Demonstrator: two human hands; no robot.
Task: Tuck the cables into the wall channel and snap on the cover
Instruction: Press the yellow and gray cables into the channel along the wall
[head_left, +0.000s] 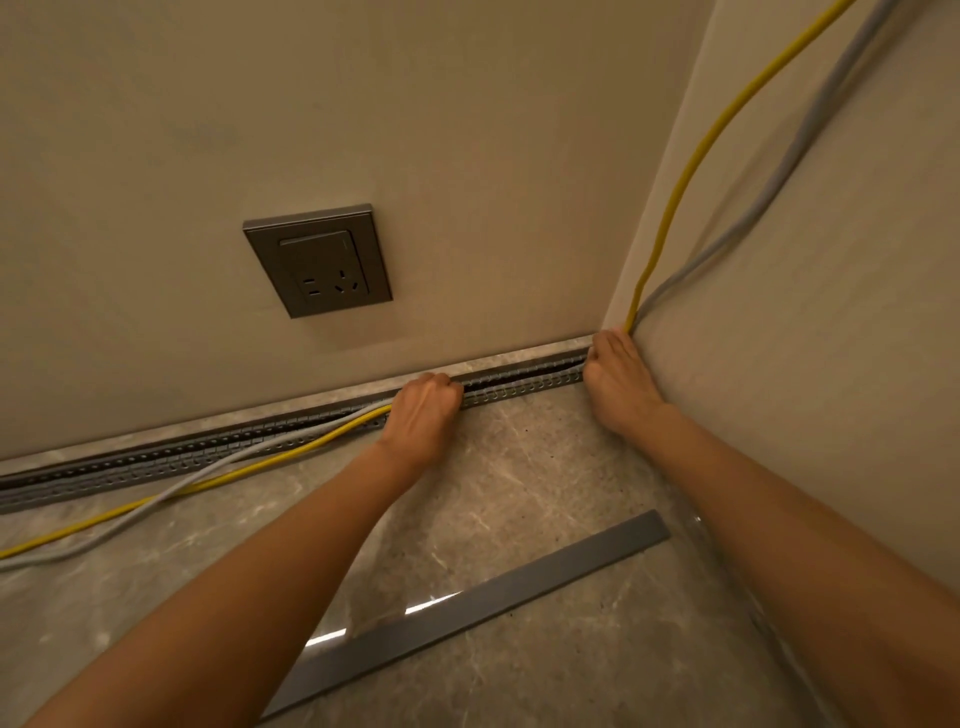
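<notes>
While the cables are only partly seated, the work is best done in short stretches along the wall channel (519, 387) at the foot of the wall. The left hand (423, 410) is curled closed on the yellow cable (291, 454) and grey cable (244, 452) at the slot, and the right hand (618, 379) is pressed closed over them in the corner. Between the hands the cables appear tucked; leftward they lie loose on the floor (493, 493). Each section should be pushed fully below the slotted rim before the cover (483, 608), lying apart on the floor, is snapped on.
</notes>
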